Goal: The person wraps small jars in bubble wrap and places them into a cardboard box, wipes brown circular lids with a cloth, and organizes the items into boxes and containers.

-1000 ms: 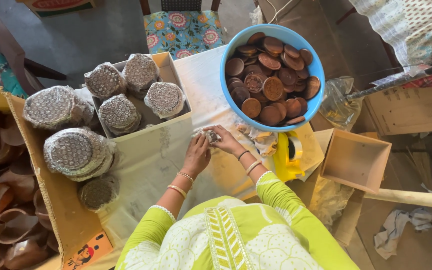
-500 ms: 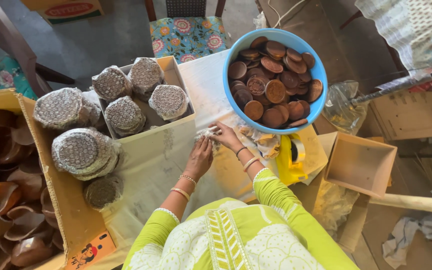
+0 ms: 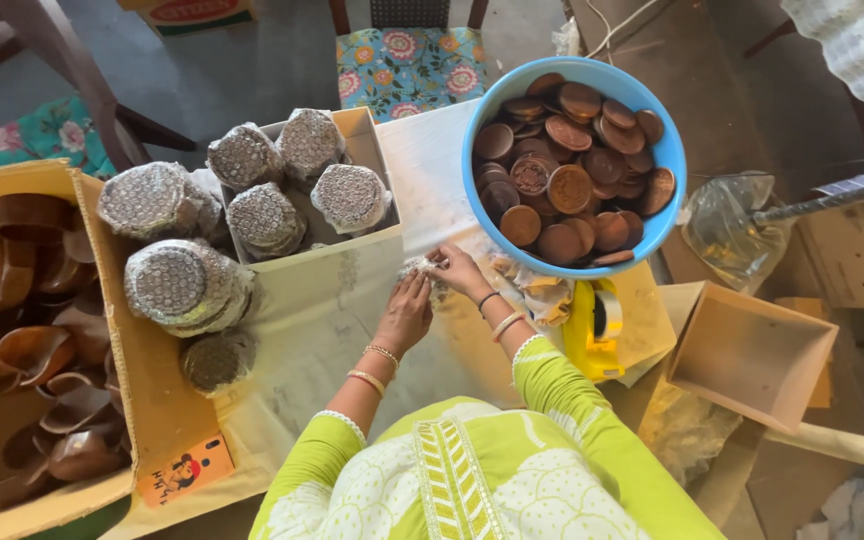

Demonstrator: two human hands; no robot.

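Hands at a small wrapped bundle beside the blue basin

Head view: hands meet over a pale cloth-covered table (image 3: 352,330), just below the rim of a round blue plastic basin (image 3: 674,170) heaped with flat brown clay discs (image 3: 572,185). The left hand (image 3: 404,312) lies palm down with its fingers together, their tips touching a small bundle in clear crinkled wrap (image 3: 420,267). The right hand (image 3: 460,270) comes in from the other side and pinches the same bundle between thumb and fingers, so both hands are closed on it. The bundle sits on the cloth just beside the basin and near the front wall of an open cardboard box (image 3: 372,135), which holds round stacks wrapped in bubble film (image 3: 262,215). More such wrapped stacks (image 3: 177,285) lie left of the box, against a large yellow-brown carton (image 3: 102,290) full of curved brown clay pieces (image 3: 27,350). Right of the wrists stands a yellow tape dispenser (image 3: 592,330), and beyond it a shallow empty cardboard tray (image 3: 752,355). Bangles show on both wrists, above lime-green sleeves
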